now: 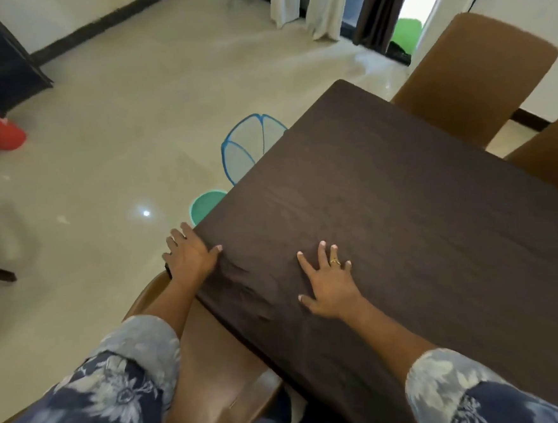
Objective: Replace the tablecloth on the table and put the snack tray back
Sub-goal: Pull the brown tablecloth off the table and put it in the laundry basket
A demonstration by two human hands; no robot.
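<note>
The left hand (pixel 191 253) lies over the near left corner of the dark tablecloth (pixel 386 203), fingers spread. The right hand (pixel 329 283) presses flat near the same edge, fingers splayed wide.

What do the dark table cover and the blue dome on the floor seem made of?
Table cover: probably cloth or vinyl, matte; it wrinkles beside the left hand. Blue dome: likely mesh on a blue frame; the floor shows through.

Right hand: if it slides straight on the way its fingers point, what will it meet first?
Nothing, as far as the head view shows. The right hand lies flat on the tablecloth, pointing toward its far end. That stretch is bare, so it would probably reach the far edge first.
</note>
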